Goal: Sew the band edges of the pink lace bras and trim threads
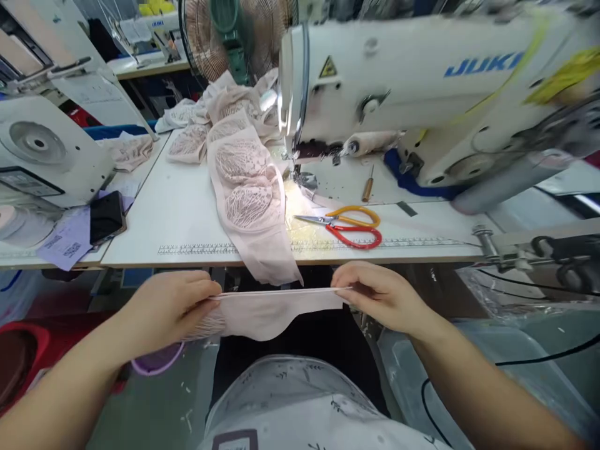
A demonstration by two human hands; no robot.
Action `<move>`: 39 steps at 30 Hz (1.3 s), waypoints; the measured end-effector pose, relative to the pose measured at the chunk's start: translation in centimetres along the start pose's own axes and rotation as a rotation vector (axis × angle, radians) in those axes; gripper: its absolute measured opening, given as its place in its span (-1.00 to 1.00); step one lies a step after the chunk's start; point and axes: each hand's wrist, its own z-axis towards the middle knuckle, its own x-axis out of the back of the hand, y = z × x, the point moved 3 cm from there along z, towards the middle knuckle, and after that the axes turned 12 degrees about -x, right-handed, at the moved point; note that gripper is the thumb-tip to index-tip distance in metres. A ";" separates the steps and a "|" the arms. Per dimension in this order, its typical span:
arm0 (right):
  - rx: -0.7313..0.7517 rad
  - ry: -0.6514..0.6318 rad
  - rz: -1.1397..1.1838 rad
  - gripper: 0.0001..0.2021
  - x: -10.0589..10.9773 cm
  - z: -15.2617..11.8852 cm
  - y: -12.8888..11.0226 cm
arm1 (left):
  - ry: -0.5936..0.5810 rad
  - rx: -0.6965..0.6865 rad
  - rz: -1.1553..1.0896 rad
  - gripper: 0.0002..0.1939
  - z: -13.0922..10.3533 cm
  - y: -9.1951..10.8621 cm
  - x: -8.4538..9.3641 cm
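Between my two hands a pale pink bra piece [267, 312] is stretched level, just in front of the table edge and above my lap. My left hand [171, 309] pinches its left end, where some lace shows under the fingers. The right end is pinched between the thumb and fingers of my right hand [382, 294]. Beyond it, a lace bra [248, 194] lies on the sewing table [187, 212], its near end hanging over the edge. The sewing machine [384, 81] stands behind, its needle area lit beside that bra.
Scissors [349, 225] with orange and red handles lie on the table, near a small wooden-handled tool [369, 187]. More bra pieces [229, 100] are heaped at the back before a fan [237, 37]. A phone [107, 215] lies left. A plastic bin [469, 369] stands below right.
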 end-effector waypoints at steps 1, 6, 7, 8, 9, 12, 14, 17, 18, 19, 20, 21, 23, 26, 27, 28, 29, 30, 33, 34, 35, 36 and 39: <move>-0.003 0.030 -0.019 -0.89 0.5 1.0 -0.4 | 0.022 -0.013 0.068 -0.68 0.4 -0.7 1.3; 0.131 0.377 -0.048 -0.93 3.8 5.9 -3.2 | 0.320 -0.031 0.696 -0.66 2.3 -2.4 7.8; 0.183 0.454 -0.101 -0.94 4.2 6.3 -3.5 | 0.381 -0.035 0.806 -0.67 2.6 -2.5 7.9; 0.233 0.511 -0.174 -0.93 4.3 6.6 -3.5 | 0.431 -0.047 0.881 -0.70 2.9 -2.6 7.4; 0.276 0.541 -0.257 -0.92 4.1 6.7 -3.1 | 0.471 -0.069 0.922 -0.73 3.2 -2.9 6.2; 0.342 0.485 -0.435 -0.91 2.1 6.0 -0.3 | 0.497 -0.103 0.806 -0.72 3.9 -4.3 0.2; 0.319 0.403 -0.480 -0.88 0.5 5.0 2.1 | 0.487 -0.068 0.651 -0.70 4.0 -5.2 -4.0; 0.269 0.336 -0.490 -0.86 -1.2 3.5 4.2 | 0.493 0.027 0.543 -0.71 3.7 -5.8 -7.5; 0.256 0.335 -0.491 -0.85 -1.4 3.1 4.5 | 0.492 0.052 0.519 -0.71 3.5 -5.8 -7.9; 0.242 0.341 -0.493 -0.83 -1.5 2.9 4.6 | 0.484 0.075 0.491 -0.72 3.4 -5.8 -8.0; 0.229 0.345 -0.496 -0.81 -1.5 2.8 4.6 | 0.466 0.093 0.465 -0.71 3.4 -5.8 -7.9; 0.219 0.348 -0.496 -0.80 -1.4 2.8 4.5 | 0.444 0.108 0.445 -0.71 3.3 -5.8 -7.7; 0.207 0.344 -0.489 -0.80 -1.3 2.8 4.3 | 0.404 0.116 0.429 -0.70 3.2 -5.7 -7.3; 0.209 0.342 -0.502 -0.83 -1.1 2.8 3.8 | 0.384 0.104 0.414 -0.68 3.0 -5.6 -7.1; 0.206 0.343 -0.519 -0.84 -1.0 2.8 3.7 | 0.388 0.098 0.407 -0.68 3.0 -5.6 -7.0; 0.206 0.344 -0.540 -0.86 -1.0 2.7 3.6 | 0.392 0.092 0.400 -0.68 2.9 -5.6 -7.0; 0.207 0.342 -0.561 -0.87 -0.9 2.7 3.5 | 0.396 0.082 0.395 -0.67 2.9 -5.6 -7.0; 0.211 0.338 -0.578 -0.88 -0.9 2.6 3.4 | 0.400 0.066 0.393 -0.67 2.8 -5.6 -7.0; 0.239 0.301 -0.599 -0.87 -0.9 2.5 3.4 | 0.377 0.000 0.411 -0.63 2.8 -5.6 -6.8; 0.241 0.289 -0.598 -0.86 -0.9 2.5 3.5 | 0.362 -0.024 0.426 -0.62 2.8 -5.7 -6.7; 0.239 0.282 -0.594 -0.85 -0.9 2.5 3.6 | 0.346 -0.047 0.440 -0.61 2.7 -5.7 -6.7; 0.233 0.280 -0.589 -0.85 -0.9 2.5 3.7 | 0.327 -0.066 0.448 -0.60 2.7 -5.8 -6.7; 0.217 0.276 -0.567 -0.88 -0.9 2.5 3.8 | 0.274 -0.109 0.452 -0.49 2.3 -6.3 -6.9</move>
